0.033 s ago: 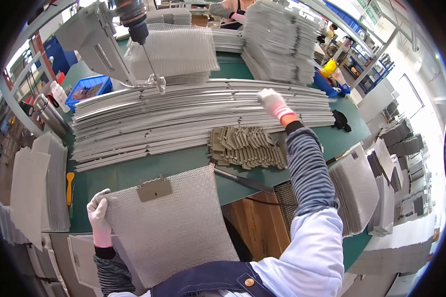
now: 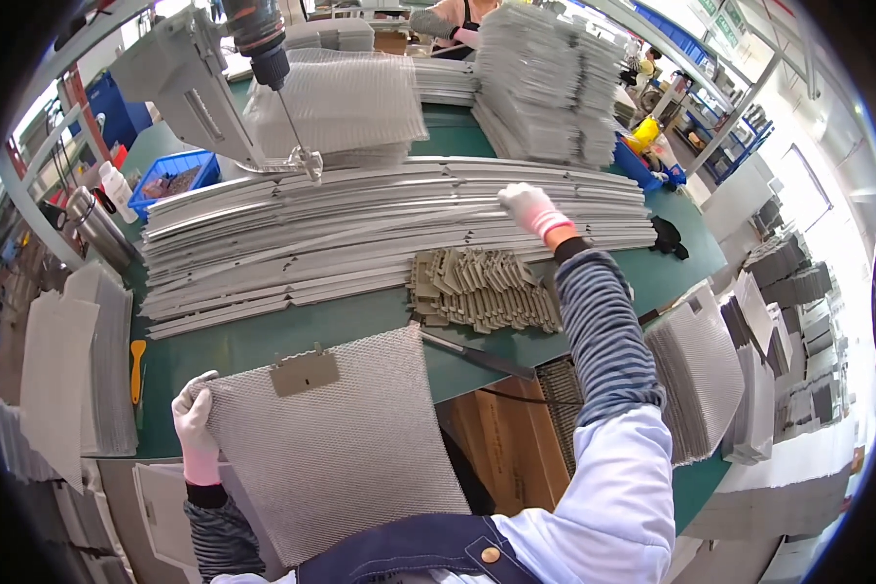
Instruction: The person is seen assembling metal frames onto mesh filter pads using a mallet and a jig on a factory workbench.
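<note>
My left hand (image 2: 195, 428), in a white and pink glove, is closed on the upper left corner of a square silver mesh panel (image 2: 346, 448). A small olive-grey metal plate (image 2: 305, 374) with tabs lies at that panel's top edge. My right hand (image 2: 532, 209), gloved alike, reaches over a wide pile of long silver metal strips (image 2: 292, 238). Its fingers are curled at the end of a strip that slants across the pile. Nearer me than this hand, many matching olive-grey plates (image 2: 482, 290) stand in leaning rows.
A power drill (image 2: 258, 44) hangs at upper left above a blue bin (image 2: 177, 178). Stacked mesh panels (image 2: 696, 375) stand at right. A black-handled tool (image 2: 477, 352) lies by the table edge, above a cardboard box (image 2: 506, 438). Another person (image 2: 453, 24) is across the table.
My right hand has shifted slightly left and toward the far side over the strips. My left hand and the mesh panel have hardly moved.
</note>
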Available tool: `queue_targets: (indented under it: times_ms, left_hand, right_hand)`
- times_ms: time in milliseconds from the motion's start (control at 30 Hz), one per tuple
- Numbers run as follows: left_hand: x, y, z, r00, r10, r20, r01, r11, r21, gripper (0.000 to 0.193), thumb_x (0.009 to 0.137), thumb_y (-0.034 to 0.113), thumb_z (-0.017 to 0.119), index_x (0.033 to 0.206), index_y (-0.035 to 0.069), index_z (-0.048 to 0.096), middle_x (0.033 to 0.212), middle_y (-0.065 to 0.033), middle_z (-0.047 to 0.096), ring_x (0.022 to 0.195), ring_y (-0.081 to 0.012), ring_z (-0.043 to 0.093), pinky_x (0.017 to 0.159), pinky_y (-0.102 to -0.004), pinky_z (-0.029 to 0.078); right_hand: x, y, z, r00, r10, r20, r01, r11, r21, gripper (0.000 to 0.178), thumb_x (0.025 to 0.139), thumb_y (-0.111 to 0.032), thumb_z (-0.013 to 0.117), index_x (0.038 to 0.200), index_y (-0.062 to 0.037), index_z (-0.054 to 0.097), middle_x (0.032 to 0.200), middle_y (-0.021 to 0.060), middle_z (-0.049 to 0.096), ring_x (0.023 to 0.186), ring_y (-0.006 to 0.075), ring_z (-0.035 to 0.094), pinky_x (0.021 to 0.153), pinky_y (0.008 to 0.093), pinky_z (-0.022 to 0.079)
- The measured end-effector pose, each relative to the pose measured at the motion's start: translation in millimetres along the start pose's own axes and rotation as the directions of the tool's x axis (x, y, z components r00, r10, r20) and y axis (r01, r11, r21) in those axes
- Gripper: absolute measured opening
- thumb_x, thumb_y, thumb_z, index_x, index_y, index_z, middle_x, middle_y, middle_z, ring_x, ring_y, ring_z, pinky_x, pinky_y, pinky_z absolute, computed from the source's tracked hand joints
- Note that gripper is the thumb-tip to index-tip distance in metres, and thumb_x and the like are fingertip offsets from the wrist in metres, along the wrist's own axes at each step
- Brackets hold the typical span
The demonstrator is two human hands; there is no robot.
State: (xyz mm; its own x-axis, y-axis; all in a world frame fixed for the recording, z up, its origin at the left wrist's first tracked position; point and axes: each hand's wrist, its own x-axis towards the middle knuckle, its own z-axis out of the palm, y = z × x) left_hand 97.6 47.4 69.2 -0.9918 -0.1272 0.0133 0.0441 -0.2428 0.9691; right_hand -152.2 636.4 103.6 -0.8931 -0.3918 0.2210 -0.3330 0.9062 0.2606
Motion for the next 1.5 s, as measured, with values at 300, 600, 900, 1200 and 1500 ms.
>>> queue_targets:
  times_ms: [300, 600, 900, 1200, 1500]
  left_hand:
    - [-5.8, 17.2, 23.1, 0.999, 0.038, 0.003, -0.038, 0.997, 0.063, 0.035, 0.087, 0.008, 0.056, 0.116, -0.01, 0.06, 0.091, -0.0046, 0.067, 0.082, -0.0084, 0.06, 0.076, -0.0206, 0.047]
    - [-36.6, 73.9, 35.6, 0.981, 0.131, 0.142, -0.156, 0.971, 0.181, 0.037, 0.087, 0.007, 0.059, 0.122, -0.004, 0.061, 0.09, -0.0014, 0.067, 0.079, -0.0034, 0.057, 0.075, -0.0206, 0.046]
    - [-49.2, 85.9, 38.9, 0.958, 0.173, 0.228, -0.211, 0.965, 0.153, 0.035, 0.087, 0.007, 0.058, 0.12, -0.003, 0.062, 0.095, -0.0036, 0.068, 0.084, -0.0054, 0.059, 0.079, -0.0214, 0.048]
    - [-12.1, 37.7, 52.0, 0.957, -0.004, 0.291, 0.012, 1.0, -0.027, 0.027, 0.088, 0.011, 0.064, 0.111, -0.003, 0.067, 0.096, -0.0038, 0.069, 0.085, -0.0073, 0.061, 0.082, -0.0217, 0.048]
    - [-51.8, 85.3, 68.2, 0.941, 0.131, 0.312, -0.201, 0.958, 0.203, 0.031, 0.088, 0.005, 0.061, 0.118, -0.003, 0.063, 0.091, -0.0006, 0.069, 0.077, -0.0019, 0.058, 0.072, -0.017, 0.046]
  right_hand:
    - [-24.3, 33.1, -52.1, 0.895, 0.061, -0.442, 0.062, 0.964, 0.259, 0.029, 0.077, 0.006, 0.054, 0.103, -0.0061, 0.06, 0.098, 0.0167, 0.063, 0.095, 0.0344, 0.06, 0.084, 0.0402, 0.049]
    - [-164.3, 17.4, -206.3, 0.805, -0.008, -0.594, 0.208, 0.941, 0.268, 0.028, 0.093, 0.001, 0.054, 0.121, -0.0007, 0.056, 0.111, 0.0086, 0.06, 0.103, 0.0198, 0.056, 0.094, 0.0284, 0.042]
    - [-209.5, 61.5, -284.0, 0.868, 0.32, -0.379, -0.01, 0.776, 0.631, 0.034, 0.097, -0.014, 0.051, 0.128, -0.0009, 0.056, 0.096, -0.0013, 0.056, 0.068, 0.0031, 0.043, 0.055, 0.0185, 0.032]
    - [-174.6, 3.2, -248.6, 0.845, 0.148, 0.514, -0.534, 0.187, 0.825, 0.037, 0.092, -0.023, 0.063, 0.12, 0.0011, 0.057, 0.065, -0.0027, 0.047, 0.046, 0.0025, 0.037, 0.038, 0.0178, 0.026]
    - [-148.4, -76.0, -290.3, 0.955, -0.097, 0.28, -0.254, 0.215, 0.943, 0.061, 0.085, -0.045, 0.07, 0.11, 0.0078, 0.054, 0.059, 0.0012, 0.051, 0.042, 0.0065, 0.045, 0.036, 0.021, 0.035]
